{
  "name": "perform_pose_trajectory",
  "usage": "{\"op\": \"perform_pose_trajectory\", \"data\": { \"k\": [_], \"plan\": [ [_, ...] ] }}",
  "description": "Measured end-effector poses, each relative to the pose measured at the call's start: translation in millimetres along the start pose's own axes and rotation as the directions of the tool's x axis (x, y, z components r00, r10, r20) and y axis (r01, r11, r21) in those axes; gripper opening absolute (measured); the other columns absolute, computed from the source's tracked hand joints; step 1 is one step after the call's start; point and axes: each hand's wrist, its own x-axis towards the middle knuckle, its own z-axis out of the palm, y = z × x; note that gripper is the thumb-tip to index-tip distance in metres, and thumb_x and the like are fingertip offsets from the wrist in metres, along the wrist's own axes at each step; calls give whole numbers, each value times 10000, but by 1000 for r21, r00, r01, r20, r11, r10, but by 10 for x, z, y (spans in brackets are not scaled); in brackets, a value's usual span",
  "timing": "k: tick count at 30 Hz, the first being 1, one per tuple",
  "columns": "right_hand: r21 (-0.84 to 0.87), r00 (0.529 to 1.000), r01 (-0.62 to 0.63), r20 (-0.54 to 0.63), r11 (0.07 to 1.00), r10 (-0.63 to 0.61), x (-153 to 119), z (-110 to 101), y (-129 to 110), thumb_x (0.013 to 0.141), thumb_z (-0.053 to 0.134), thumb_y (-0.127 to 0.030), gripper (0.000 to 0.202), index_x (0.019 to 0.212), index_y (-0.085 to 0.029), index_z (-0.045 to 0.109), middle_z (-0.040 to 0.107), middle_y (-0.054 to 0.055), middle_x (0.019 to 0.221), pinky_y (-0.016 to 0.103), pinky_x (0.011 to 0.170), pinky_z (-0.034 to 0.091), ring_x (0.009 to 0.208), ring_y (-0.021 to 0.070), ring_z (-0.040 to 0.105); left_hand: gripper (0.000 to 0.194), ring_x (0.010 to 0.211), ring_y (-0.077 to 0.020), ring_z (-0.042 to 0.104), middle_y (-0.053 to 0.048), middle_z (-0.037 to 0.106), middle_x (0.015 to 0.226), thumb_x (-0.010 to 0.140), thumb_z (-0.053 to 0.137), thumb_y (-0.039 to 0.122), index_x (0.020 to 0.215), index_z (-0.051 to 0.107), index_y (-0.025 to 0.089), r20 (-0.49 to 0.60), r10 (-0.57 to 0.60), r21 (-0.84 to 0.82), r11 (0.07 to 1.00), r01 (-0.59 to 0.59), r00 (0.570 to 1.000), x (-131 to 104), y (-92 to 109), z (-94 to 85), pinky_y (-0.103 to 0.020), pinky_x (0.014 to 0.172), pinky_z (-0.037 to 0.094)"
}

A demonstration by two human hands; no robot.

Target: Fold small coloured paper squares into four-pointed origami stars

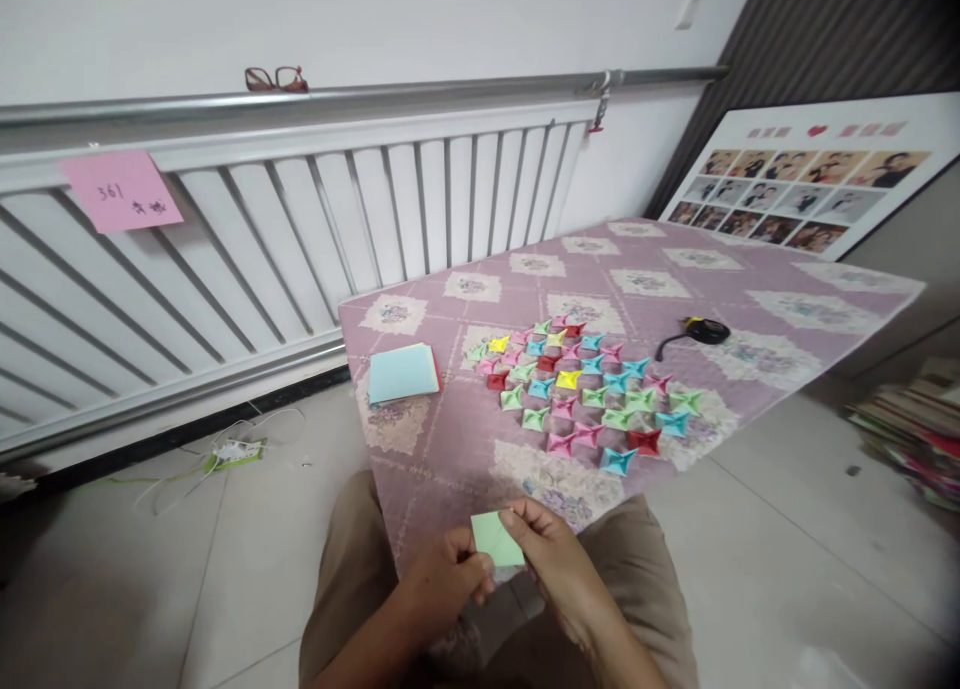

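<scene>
Between my two hands is a small folded square of light green paper (pixel 496 540), held at the table's near edge above my lap. My left hand (pixel 448 575) pinches its lower left side between thumb and fingers. On the upper right corner, my right hand (pixel 546 549) has its thumb on top and fingers behind. Faint crease lines show on the paper. Beyond the hands, several small folded paper shapes (pixel 568 380) in pink, green, blue, yellow and red stand in rough rows on the patterned tablecloth (pixel 465 449). A stack of square paper (pixel 403 374), light blue on top, lies at the left.
A black coiled cord (pixel 706 330) lies on the table's right. Behind the table are a white radiator (pixel 420 209) and a pipe with glasses (pixel 276 79) on it. A photo board (pixel 802 174) leans at the back right. A power strip (pixel 237 453) lies on the floor.
</scene>
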Motion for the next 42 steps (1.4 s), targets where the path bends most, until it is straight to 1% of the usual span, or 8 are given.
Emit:
{"op": "perform_pose_trajectory", "data": {
  "k": [3,10,14,17,22,26,37,42],
  "plan": [
    [-159,999,41,1,986,-41,99,-60,-8,726,621,-541,383,601,-194,520,434,-60,526,220,476,297,499,98,369,129,521,-120,497,6,578,589,719,510,278,670,543,163,-16,-4,56,998,5,1000,94,-5,0,-244,538,360],
    [-369,988,136,-19,919,-154,305,-97,-33,780,527,-456,317,589,-209,471,428,-50,554,241,517,329,544,120,394,149,493,-129,493,9,597,613,762,488,272,700,579,170,-51,-39,192,980,48,998,243,-7,-18,-253,517,337],
    [-427,987,133,-27,894,-160,390,-111,12,784,507,-443,305,589,-211,469,438,-44,556,250,521,340,543,127,411,104,671,-181,549,-20,619,704,766,527,242,736,601,176,-147,139,411,909,-68,979,219,-14,-145,-286,623,371],
    [-464,986,134,-25,876,-164,438,-109,55,772,510,-440,305,573,-211,475,449,-40,543,253,526,346,548,134,429,143,840,-223,563,-67,638,870,824,481,200,842,622,183,-152,380,625,752,-209,912,172,-68,-214,-340,746,407],
    [-552,986,128,-17,824,-164,521,-89,134,756,499,-426,276,574,-218,501,476,-34,540,256,527,353,541,142,449,326,1092,-244,514,-95,600,1124,823,494,158,1143,551,180,159,694,822,301,-484,702,167,-322,-153,-400,931,429],
    [-629,985,124,-13,768,-170,567,-68,176,758,477,-401,246,606,-221,546,551,-8,577,271,546,378,566,163,505,343,1183,-249,473,-124,586,1159,859,496,210,1189,521,123,285,759,868,54,-493,586,225,-509,-84,-398,977,434],
    [-817,970,143,4,559,-242,554,-18,131,813,444,-331,232,640,-225,555,612,9,627,277,567,392,588,173,560,359,1206,-217,465,-77,569,1235,914,462,279,1255,502,173,270,681,876,118,-467,680,247,-577,-49,-372,1049,377],
    [-882,941,163,5,442,-338,550,-29,153,820,483,-295,145,737,-219,576,619,53,739,317,665,407,731,218,582,366,1209,-224,457,-72,559,1256,908,470,267,1262,498,183,245,689,888,124,-444,682,251,-593,-18,-384,1052,363]
  ]
}}
